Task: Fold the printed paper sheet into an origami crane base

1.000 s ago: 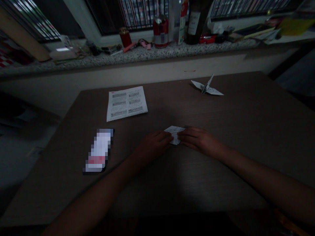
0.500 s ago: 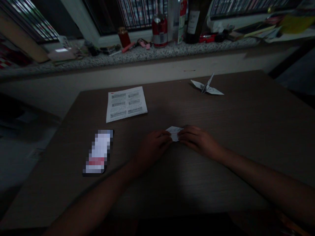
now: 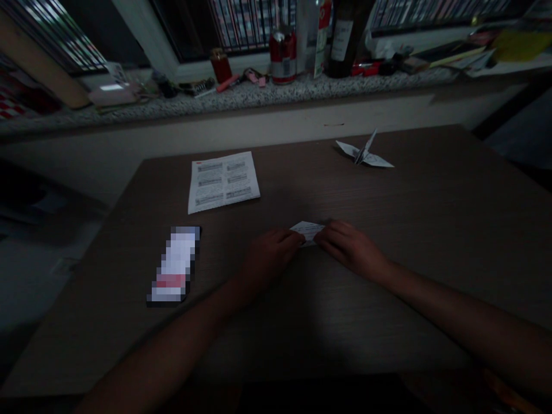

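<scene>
A small piece of folded paper [image 3: 307, 229], white with printed lines, lies on the dark wooden table between my two hands. My left hand [image 3: 271, 253] grips its left side, thumb and fingers closed near the lower edge. On the right side my right hand [image 3: 347, 244] pinches it the same way, fingertips close to those of the left. Both hands rest low over the table, and my fingers hide the paper's side corners. Farther back to the right stands a folded paper crane [image 3: 364, 155] with its wings spread.
A printed sheet [image 3: 224, 181] lies at the back left of the table [image 3: 431, 230]. Nearer on the left is a phone [image 3: 175, 264] with a lit, blurred screen. Behind, a granite windowsill [image 3: 250, 95] bears a red can [image 3: 283, 56], a dark bottle [image 3: 342, 43] and small clutter.
My fingertips have shifted slightly along the paper's lower edge, and more of its upper part shows. The camera view has moved a little; the other things lie as before.
</scene>
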Action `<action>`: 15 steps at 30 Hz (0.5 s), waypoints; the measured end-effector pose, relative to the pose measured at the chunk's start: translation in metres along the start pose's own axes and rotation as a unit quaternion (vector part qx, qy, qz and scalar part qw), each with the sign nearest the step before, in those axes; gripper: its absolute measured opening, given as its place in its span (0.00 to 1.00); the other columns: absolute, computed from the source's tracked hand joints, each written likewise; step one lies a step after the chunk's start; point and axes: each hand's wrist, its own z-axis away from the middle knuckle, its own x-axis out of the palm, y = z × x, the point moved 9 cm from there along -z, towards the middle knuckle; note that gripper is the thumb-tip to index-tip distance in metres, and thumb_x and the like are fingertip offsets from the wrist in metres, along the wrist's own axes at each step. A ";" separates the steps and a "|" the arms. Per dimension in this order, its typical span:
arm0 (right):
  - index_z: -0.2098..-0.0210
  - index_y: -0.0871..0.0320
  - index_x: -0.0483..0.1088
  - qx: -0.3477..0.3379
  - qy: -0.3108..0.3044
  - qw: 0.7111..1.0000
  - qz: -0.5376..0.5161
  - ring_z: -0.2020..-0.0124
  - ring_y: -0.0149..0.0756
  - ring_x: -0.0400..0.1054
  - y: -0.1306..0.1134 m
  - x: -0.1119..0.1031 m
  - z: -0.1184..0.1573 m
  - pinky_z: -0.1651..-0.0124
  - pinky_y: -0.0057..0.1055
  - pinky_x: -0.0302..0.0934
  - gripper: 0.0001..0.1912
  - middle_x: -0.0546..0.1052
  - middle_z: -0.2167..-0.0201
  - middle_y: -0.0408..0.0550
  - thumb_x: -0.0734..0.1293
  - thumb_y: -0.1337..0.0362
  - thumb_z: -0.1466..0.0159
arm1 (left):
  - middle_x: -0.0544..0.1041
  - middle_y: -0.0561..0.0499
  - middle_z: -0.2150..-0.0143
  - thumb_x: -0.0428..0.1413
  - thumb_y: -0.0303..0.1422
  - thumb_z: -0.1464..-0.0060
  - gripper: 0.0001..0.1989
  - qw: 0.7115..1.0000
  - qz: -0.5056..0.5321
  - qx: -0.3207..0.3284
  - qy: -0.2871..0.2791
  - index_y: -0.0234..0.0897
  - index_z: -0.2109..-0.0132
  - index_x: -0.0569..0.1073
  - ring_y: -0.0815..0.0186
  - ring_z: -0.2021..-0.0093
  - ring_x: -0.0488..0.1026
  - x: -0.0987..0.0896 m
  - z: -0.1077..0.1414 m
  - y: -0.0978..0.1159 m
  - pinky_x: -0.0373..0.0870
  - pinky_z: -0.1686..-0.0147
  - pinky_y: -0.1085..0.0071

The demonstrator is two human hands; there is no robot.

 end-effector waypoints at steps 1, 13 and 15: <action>0.51 0.56 0.73 -0.001 0.000 1.000 0.005 0.54 0.45 0.73 0.000 0.000 0.000 0.52 0.43 0.70 0.10 0.78 0.57 0.54 0.61 0.64 0.25 | 0.81 0.48 0.47 0.54 0.30 0.31 0.11 1.000 -0.012 0.011 -0.001 0.42 0.46 0.77 0.59 0.50 0.79 0.000 0.001 0.002 0.77 0.53 0.64; 0.48 0.61 0.76 -0.066 -0.005 0.994 0.092 0.54 0.47 0.73 -0.007 0.003 0.003 0.53 0.43 0.72 0.13 0.79 0.55 0.58 0.62 0.65 0.26 | 0.78 0.46 0.41 0.55 0.29 0.32 0.16 0.991 -0.093 0.094 -0.032 0.41 0.39 0.74 0.57 0.45 0.78 0.003 0.011 0.011 0.80 0.55 0.63; 0.47 0.62 0.76 -0.077 -0.010 0.991 0.111 0.52 0.48 0.74 -0.010 0.002 0.003 0.53 0.44 0.73 0.14 0.79 0.53 0.59 0.62 0.65 0.26 | 0.78 0.44 0.41 0.55 0.29 0.31 0.16 0.990 -0.094 0.101 -0.032 0.39 0.39 0.74 0.57 0.45 0.78 0.004 0.011 0.013 0.80 0.53 0.62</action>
